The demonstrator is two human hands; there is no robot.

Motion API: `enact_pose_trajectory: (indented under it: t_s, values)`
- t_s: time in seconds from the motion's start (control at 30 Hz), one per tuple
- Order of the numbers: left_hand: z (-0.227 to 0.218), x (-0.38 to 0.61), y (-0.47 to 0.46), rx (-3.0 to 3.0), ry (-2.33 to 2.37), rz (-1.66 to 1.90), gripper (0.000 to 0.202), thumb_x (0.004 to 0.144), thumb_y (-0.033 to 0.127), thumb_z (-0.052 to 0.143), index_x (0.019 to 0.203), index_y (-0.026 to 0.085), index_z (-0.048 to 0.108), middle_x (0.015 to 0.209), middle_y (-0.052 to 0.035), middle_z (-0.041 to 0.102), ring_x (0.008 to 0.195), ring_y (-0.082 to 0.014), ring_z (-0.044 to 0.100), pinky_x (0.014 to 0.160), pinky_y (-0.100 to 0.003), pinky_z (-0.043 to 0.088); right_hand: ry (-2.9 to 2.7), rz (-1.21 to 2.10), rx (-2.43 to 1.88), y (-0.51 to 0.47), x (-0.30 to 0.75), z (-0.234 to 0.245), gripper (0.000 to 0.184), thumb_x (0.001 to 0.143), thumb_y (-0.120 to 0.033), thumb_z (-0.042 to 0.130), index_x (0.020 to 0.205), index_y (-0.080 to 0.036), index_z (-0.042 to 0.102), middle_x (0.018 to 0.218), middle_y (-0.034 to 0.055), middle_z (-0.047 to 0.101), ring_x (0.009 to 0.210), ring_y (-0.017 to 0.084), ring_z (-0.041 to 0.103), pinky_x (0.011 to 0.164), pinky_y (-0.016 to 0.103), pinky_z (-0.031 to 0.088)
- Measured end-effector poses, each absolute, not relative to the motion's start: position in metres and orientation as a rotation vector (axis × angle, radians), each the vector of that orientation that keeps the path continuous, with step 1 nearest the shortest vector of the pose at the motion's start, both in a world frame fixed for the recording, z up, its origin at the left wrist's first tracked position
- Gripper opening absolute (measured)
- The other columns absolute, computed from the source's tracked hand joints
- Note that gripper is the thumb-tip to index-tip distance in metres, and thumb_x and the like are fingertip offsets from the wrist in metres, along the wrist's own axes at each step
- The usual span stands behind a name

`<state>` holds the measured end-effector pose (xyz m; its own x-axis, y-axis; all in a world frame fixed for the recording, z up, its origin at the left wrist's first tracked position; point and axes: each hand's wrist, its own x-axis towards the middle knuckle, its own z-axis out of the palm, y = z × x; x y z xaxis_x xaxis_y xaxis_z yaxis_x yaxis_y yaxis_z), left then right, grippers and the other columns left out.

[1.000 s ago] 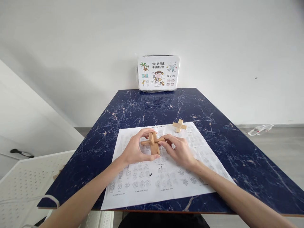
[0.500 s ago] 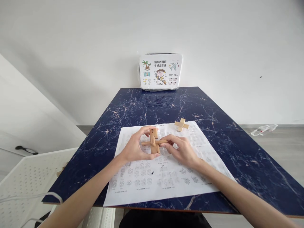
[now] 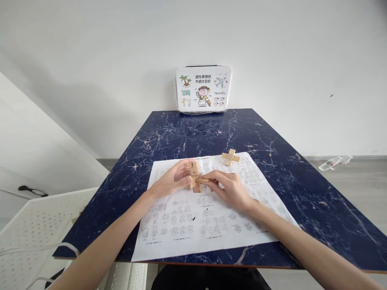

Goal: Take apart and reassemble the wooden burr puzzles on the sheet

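A cross-shaped wooden burr puzzle [image 3: 195, 172] with a dark mark on its upright bar is held just above a printed sheet [image 3: 181, 237]. My left hand [image 3: 169, 179] grips its left side, thumb in front and the other fingers behind. On the right, my right hand [image 3: 228, 187] pinches the end of the bar that points toward it. Beyond my right hand, a second wooden burr puzzle [image 3: 231, 157] of paler wood rests at the sheet's far edge.
The sheet lies on a dark blue marbled table [image 3: 199, 141]. At the back, a white printed case [image 3: 204, 89] leans against the wall. Left of the table is a white perforated rack [image 3: 36, 221] with a cable [image 3: 48, 245]. A clear plastic bottle [image 3: 334, 162] lies on the floor at right.
My left hand has shifted its hold from the puzzle's upright bar to its left side, its thumb moving up. The puzzle has turned slightly, while my right hand keeps its pinch.
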<state>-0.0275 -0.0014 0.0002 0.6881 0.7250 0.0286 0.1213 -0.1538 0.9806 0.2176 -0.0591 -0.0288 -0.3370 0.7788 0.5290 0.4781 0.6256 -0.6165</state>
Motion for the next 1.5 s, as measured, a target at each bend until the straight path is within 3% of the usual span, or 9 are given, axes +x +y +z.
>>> enact_pose_trajectory:
  t_s: [0.13, 0.27, 0.37, 0.53, 0.63, 0.8, 1.07, 1.27, 1.5]
  values:
    - [0.007, -0.024, -0.002, 1.617, 0.703, 0.651, 0.059, 0.098, 0.074, 0.052, 0.119, 0.023, 0.073, 0.123, -0.0132, 0.071, 0.117, -0.0311, 0.067, 0.107, -0.050, 0.052, -1.983, 0.476, -0.965, -0.059, 0.219, -0.029, 0.022, 0.110, -0.036, 0.052, 0.116, -0.027, 0.072, 0.111, 0.0063, 0.080, 0.082, 0.020, 0.074, 0.074, 0.036, 0.059]
    - [0.007, -0.021, -0.005, 1.603, 0.813, 0.744, 0.040, 0.097, 0.060, 0.064, 0.091, 0.021, 0.072, 0.098, -0.0065, 0.071, 0.088, -0.0211, 0.068, 0.085, -0.037, 0.055, -1.993, 0.529, -0.927, -0.059, 0.217, -0.028, 0.020, 0.109, -0.033, 0.052, 0.114, -0.026, 0.070, 0.109, 0.0067, 0.078, 0.081, 0.019, 0.072, 0.070, 0.035, 0.057]
    - [0.006, -0.020, -0.007, 1.612, 0.866, 0.795, 0.033, 0.096, 0.052, 0.069, 0.085, 0.020, 0.069, 0.089, -0.0036, 0.068, 0.077, -0.0169, 0.063, 0.075, -0.033, 0.052, -1.981, 0.581, -0.914, -0.058, 0.215, -0.026, 0.018, 0.103, -0.031, 0.058, 0.119, -0.026, 0.065, 0.116, 0.0086, 0.073, 0.091, 0.022, 0.070, 0.075, 0.038, 0.059]
    - [0.009, -0.014, -0.013, 1.672, 0.873, 0.834, 0.035, 0.097, 0.052, 0.067, 0.084, 0.019, 0.067, 0.088, -0.0050, 0.068, 0.079, -0.0183, 0.064, 0.075, -0.034, 0.054, -1.959, 0.665, -0.917, -0.057, 0.211, -0.027, 0.077, 0.087, -0.039, 0.077, 0.152, -0.028, 0.037, 0.149, 0.0158, 0.052, 0.129, 0.034, 0.058, 0.106, 0.056, 0.054]
    - [0.009, -0.009, -0.017, 1.778, 0.856, 0.853, 0.033, 0.097, 0.050, 0.067, 0.084, 0.020, 0.069, 0.089, -0.0054, 0.069, 0.086, -0.0205, 0.065, 0.080, -0.036, 0.055, -1.940, 0.772, -0.957, -0.059, 0.205, -0.031, 0.098, 0.081, -0.049, 0.084, 0.158, -0.029, 0.027, 0.157, 0.0184, 0.044, 0.133, 0.037, 0.056, 0.107, 0.059, 0.055]
    - [0.007, -0.006, -0.018, 1.860, 0.867, 0.857, 0.030, 0.100, 0.046, 0.065, 0.085, 0.020, 0.067, 0.088, -0.0040, 0.067, 0.086, -0.0192, 0.063, 0.082, -0.034, 0.052, -1.886, 0.805, -0.994, -0.059, 0.202, -0.032, 0.087, 0.083, -0.044, 0.083, 0.152, -0.028, 0.032, 0.142, 0.0161, 0.057, 0.127, 0.033, 0.062, 0.107, 0.057, 0.055]
    - [0.003, -0.014, -0.010, 1.773, 0.956, 0.918, 0.031, 0.098, 0.049, 0.067, 0.089, 0.019, 0.065, 0.089, -0.0042, 0.067, 0.084, -0.0183, 0.062, 0.080, -0.033, 0.051, -1.780, 0.748, -0.997, -0.053, 0.209, -0.028, 0.073, 0.083, -0.042, 0.081, 0.143, -0.027, 0.042, 0.141, 0.0152, 0.060, 0.126, 0.033, 0.063, 0.111, 0.058, 0.052]
    - [0.003, -0.019, -0.005, 1.616, 1.027, 1.017, 0.034, 0.095, 0.052, 0.070, 0.089, 0.020, 0.066, 0.088, -0.0037, 0.069, 0.083, -0.0185, 0.065, 0.080, -0.032, 0.052, -1.701, 0.711, -1.063, -0.044, 0.218, -0.034, 0.069, 0.088, -0.047, 0.076, 0.143, -0.026, 0.041, 0.139, 0.0150, 0.062, 0.125, 0.031, 0.063, 0.110, 0.056, 0.052]
    - [-0.001, -0.021, 0.001, 1.378, 0.994, 1.110, 0.035, 0.095, 0.054, 0.070, 0.091, 0.019, 0.073, 0.087, -0.0022, 0.065, 0.081, -0.0152, 0.059, 0.080, -0.029, 0.048, -1.983, 0.532, -1.251, -0.047, 0.216, -0.041, 0.064, 0.083, -0.042, 0.079, 0.138, -0.026, 0.050, 0.132, 0.0137, 0.065, 0.123, 0.037, 0.063, 0.105, 0.062, 0.052]
